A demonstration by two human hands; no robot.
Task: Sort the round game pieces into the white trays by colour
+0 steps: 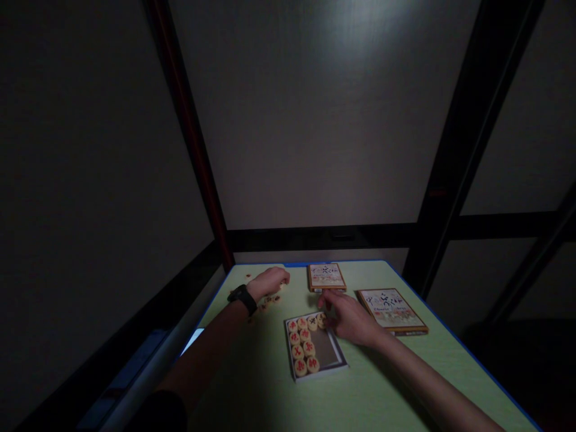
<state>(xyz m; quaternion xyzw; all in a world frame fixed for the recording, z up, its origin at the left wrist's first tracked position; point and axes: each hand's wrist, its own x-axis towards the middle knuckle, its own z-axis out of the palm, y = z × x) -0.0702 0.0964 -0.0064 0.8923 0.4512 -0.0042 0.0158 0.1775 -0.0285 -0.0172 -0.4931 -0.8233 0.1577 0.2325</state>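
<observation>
An open shallow box tray (330, 354) lies on the green table (369, 390) and holds several round pale chess discs with red marks (302, 348) in its left part. My right hand (348, 318) rests at the tray's top right corner, fingers curled over a disc with a dark mark (314, 321). My left hand (269, 281), with a black watch on the wrist, is cupped over a loose heap of discs (269, 300) to the left of the tray; its fingers are closed round something I cannot make out.
Two orange-edged printed boxes lie on the table, one at the back middle (326, 276) and one at the right (391, 310). A few stray discs (248, 276) lie near the far left corner. Dark frame posts and walls surround the table's blue edge (211, 300).
</observation>
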